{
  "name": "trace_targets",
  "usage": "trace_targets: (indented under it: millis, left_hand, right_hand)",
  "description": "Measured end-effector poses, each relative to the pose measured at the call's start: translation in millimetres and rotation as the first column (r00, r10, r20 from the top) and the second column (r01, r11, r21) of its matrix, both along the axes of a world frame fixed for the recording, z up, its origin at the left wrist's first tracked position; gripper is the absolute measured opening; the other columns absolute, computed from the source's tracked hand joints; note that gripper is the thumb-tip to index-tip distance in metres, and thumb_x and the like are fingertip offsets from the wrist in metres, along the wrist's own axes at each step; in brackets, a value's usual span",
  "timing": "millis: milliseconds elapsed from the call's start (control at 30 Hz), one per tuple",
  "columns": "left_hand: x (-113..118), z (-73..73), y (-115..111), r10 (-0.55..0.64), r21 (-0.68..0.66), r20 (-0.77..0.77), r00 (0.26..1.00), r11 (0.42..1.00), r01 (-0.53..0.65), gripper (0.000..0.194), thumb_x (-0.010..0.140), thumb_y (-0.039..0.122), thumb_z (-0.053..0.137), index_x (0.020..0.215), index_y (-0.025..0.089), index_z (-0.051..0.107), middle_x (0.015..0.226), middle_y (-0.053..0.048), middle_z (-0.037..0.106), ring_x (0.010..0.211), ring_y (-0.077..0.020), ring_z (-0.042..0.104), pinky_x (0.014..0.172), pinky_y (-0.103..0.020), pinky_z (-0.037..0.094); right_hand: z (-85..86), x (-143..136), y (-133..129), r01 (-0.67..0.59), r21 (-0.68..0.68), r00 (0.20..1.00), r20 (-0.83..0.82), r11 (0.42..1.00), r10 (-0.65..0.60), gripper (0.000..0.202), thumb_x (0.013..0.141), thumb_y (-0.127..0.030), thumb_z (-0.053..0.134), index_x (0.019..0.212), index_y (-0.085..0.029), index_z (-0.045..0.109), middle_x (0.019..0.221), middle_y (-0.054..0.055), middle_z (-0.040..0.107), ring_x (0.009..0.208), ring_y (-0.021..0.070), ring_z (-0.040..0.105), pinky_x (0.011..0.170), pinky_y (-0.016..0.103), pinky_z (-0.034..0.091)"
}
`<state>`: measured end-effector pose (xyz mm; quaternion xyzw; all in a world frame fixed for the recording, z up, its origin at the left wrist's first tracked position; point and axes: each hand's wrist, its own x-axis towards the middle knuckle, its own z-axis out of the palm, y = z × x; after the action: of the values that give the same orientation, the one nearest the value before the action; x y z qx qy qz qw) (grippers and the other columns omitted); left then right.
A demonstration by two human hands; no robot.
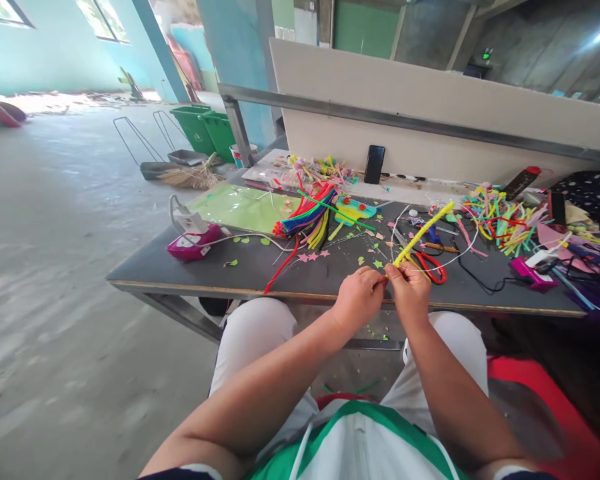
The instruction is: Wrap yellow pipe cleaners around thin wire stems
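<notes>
Basically, yellow fuzzy stem is in the right hand, pinched by its lower end between thumb and fingers, rest slanting up and away. Left hand is closed narrow right against that end; can't tell what's between its fingertips. White wire loops out past the right hand and back toward it.

Handling, my read: stem is very light, soft pile over a bendable core, should hold a bend, low slip. Not fragile, but hard squeezing would flatten the pile. Grip low for twisting, mid-length for shaping. Wire looks thin and springy; pinch close to the join.

Counts: one yellow stem held; strand count inside it unclear. One red-handled scissors, just beyond and right of the right hand. Three pink stars, beyond and left of the left hand. One stem bundle past those, too dense to count. One loose red stem, left of the left hand. Two magenta power blocks: one far left of the left hand, one well right of the right.
</notes>
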<state>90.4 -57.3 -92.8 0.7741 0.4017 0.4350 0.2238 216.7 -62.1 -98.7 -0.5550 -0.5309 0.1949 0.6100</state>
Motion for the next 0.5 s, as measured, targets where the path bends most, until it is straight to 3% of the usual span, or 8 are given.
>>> trace_targets:
  millis: [100, 200, 333, 500]
  left_hand:
    - [-3, 6.4, 3, -0.105, -0.253, 0.167, 0.980, 0.956, 0.145, 0.015, 0.078, 0.021, 0.056, 0.067, 0.015, 0.063, 0.063, 0.000, 0.056, 0.062, -0.0110, 0.048, 0.060, -0.022, 0.036]
    - [-10, 13.2, 5, -0.189, -0.448, 0.348, 0.918, 0.827, 0.340, 0.019, 0.077, 0.032, 0.060, 0.075, 0.013, 0.064, 0.059, 0.003, 0.049, 0.054, -0.0076, 0.038, 0.052, -0.021, 0.029]
    - [-13, 14.8, 3, -0.214, -0.513, 0.532, 0.819, 0.688, 0.513, 0.025, 0.072, 0.036, 0.067, 0.071, 0.012, 0.060, 0.055, 0.005, 0.043, 0.051, -0.0052, 0.032, 0.049, -0.020, 0.023]
    - [-7, 11.4, -1, -0.154, -0.507, 0.748, 0.646, 0.496, 0.705, 0.032, 0.064, 0.037, 0.076, 0.064, 0.011, 0.057, 0.053, 0.005, 0.041, 0.047, -0.0030, 0.032, 0.048, -0.020, 0.021]
  right_hand:
    - [1.3, 7, 5, -0.129, 0.008, 0.980, -0.149, 0.992, 0.128, 0.022, 0.075, -0.037, 0.067, 0.062, -0.019, 0.064, 0.059, -0.001, 0.056, 0.061, 0.0144, 0.047, 0.061, 0.028, 0.036]
    - [3.5, 13, 8, -0.281, 0.021, 0.914, -0.299, 0.960, 0.274, 0.016, 0.072, -0.032, 0.070, 0.061, -0.020, 0.067, 0.060, -0.001, 0.058, 0.061, 0.0137, 0.048, 0.060, 0.028, 0.037]
    - [5.5, 16, 8, -0.452, 0.075, 0.790, -0.429, 0.889, 0.438, 0.014, 0.068, -0.032, 0.074, 0.061, -0.022, 0.069, 0.061, -0.001, 0.057, 0.059, 0.0127, 0.048, 0.057, 0.028, 0.038]
    - [5.4, 14, 8, -0.622, 0.151, 0.608, -0.526, 0.768, 0.595, 0.030, 0.063, -0.048, 0.077, 0.058, -0.021, 0.064, 0.058, -0.001, 0.049, 0.052, 0.0114, 0.041, 0.049, 0.028, 0.035]
